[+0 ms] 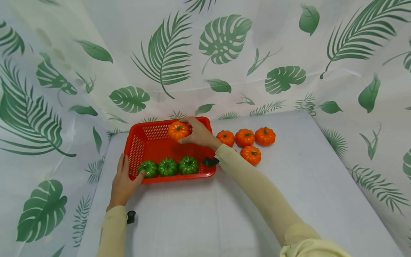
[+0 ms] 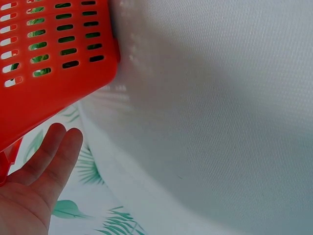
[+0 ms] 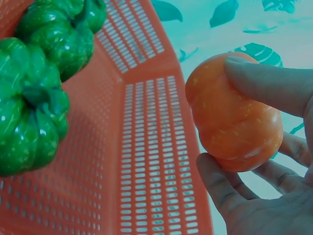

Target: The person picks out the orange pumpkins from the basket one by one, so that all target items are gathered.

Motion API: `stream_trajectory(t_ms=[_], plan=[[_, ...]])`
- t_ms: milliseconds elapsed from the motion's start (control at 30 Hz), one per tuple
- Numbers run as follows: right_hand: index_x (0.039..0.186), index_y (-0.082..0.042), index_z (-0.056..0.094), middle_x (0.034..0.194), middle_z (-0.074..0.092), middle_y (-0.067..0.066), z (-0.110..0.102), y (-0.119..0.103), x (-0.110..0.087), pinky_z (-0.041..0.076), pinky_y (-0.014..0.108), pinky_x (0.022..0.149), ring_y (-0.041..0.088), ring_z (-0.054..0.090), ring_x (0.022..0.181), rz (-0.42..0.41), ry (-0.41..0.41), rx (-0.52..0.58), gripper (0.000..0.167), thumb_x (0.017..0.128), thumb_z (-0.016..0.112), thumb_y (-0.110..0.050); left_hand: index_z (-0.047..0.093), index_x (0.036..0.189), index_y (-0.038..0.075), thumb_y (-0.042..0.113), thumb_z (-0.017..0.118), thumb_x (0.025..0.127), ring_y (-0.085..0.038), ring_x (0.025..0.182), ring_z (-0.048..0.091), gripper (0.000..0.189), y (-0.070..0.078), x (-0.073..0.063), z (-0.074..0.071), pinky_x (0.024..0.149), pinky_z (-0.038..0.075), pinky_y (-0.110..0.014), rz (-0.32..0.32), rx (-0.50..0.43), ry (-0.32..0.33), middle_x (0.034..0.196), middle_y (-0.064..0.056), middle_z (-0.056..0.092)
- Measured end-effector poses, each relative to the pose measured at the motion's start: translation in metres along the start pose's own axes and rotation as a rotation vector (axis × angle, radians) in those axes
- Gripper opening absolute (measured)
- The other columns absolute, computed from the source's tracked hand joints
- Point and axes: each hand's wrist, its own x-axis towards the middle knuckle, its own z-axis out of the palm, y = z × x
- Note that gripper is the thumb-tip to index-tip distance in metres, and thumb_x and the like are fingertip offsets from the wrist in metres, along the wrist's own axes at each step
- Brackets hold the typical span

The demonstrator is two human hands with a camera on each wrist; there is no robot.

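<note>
My right hand point(image 1: 201, 135) holds a small orange pumpkin point(image 1: 178, 131) above the back part of a red plastic basket point(image 1: 179, 179). Thumb and fingers wrap the pumpkin's sides in the right wrist view, where the pumpkin point(image 3: 232, 115) overlaps the basket's slotted wall point(image 3: 156, 161). At the basket's front left corner, my left hand point(image 1: 123, 185) grips the rim, thumb over the edge and fingers outside; the left wrist view shows two fingers point(image 2: 54, 159) stretched along the outer wall. Three green pumpkins point(image 1: 168, 167) sit in a row along the basket's front side.
Several orange pumpkins point(image 1: 245, 137) stand on the white table point(image 1: 179, 217) just right of the basket, one partly hidden behind my right sleeve. A leaf-printed cloth point(image 1: 224, 85) hangs behind and beside the table.
</note>
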Motion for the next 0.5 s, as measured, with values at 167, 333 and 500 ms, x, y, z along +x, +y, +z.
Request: stream_trajectory(t_ms=[167,333,500], plan=[[0.155,-0.010,0.051,0.152,0.050,0.007,-0.011,0.003,-0.010,0.051,0.044,0.107,0.025,0.052,0.129,-0.005,0.031,0.013,0.079,0.088,0.091,-0.024,0.011,0.172,0.003,0.047,0.065,0.102,-0.057,0.150,0.033,0.098,0.000,0.001,0.004,0.116,0.033,-0.072,-0.001,0.004,-0.002,0.180,-0.013,0.003],[0.156,-0.011,0.051,0.151,0.050,0.008,-0.020,0.006,-0.019,0.051,0.046,0.106,0.026,0.053,0.127,0.013,0.064,0.025,0.081,0.086,0.091,-0.024,0.011,0.172,0.002,0.046,0.065,0.103,-0.058,0.148,0.035,0.098,0.000,-0.001,0.003,0.114,0.034,-0.073,0.009,0.000,0.005,0.179,-0.013,0.004],[0.155,-0.010,0.052,0.152,0.050,0.009,-0.027,0.008,-0.025,0.048,0.048,0.109,0.027,0.053,0.127,0.020,0.101,0.042,0.081,0.085,0.092,-0.023,0.013,0.171,0.002,0.044,0.065,0.103,-0.058,0.147,0.037,0.095,0.000,-0.002,0.002,0.115,0.034,-0.072,0.016,0.005,0.020,0.179,-0.013,0.005]])
